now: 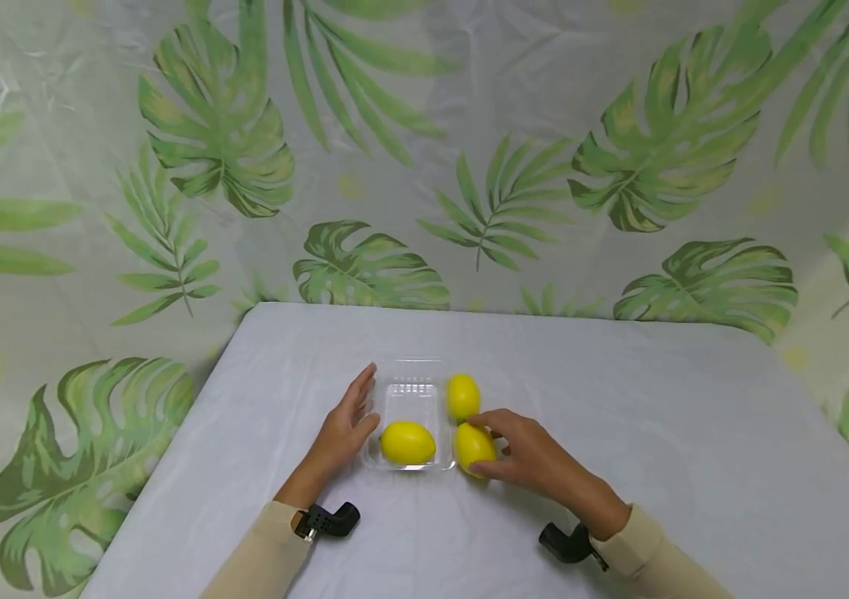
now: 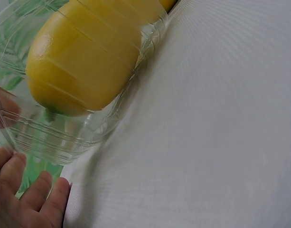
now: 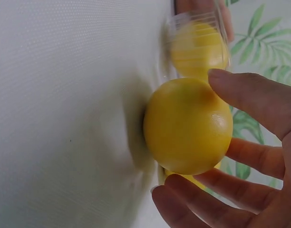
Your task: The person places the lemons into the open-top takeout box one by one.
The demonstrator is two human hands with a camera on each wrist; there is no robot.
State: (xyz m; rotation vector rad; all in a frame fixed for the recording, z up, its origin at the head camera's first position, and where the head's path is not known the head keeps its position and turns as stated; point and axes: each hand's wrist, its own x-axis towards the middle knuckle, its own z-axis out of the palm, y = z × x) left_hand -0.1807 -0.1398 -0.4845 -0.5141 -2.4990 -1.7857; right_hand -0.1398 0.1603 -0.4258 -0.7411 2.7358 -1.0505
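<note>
A clear plastic container (image 1: 409, 395) stands on the table with one yellow lemon (image 1: 407, 443) lying in its near part. Along the container's left side rests my left hand (image 1: 342, 431), its fingers extended and its thumb by the rim. My right hand (image 1: 525, 449) holds a second lemon (image 1: 475, 448) just right of the container, thumb on one side and fingers on the other. In the right wrist view this held lemon (image 3: 188, 128) is close to the table surface. A third lemon (image 1: 463, 397) lies directly behind it, beside the container's right wall.
A white cloth covers the table (image 1: 656, 399), whose far edge meets a leaf-patterned backdrop (image 1: 499, 150). Black wrist cameras are worn on both wrists, near the beige sleeves (image 1: 267, 549).
</note>
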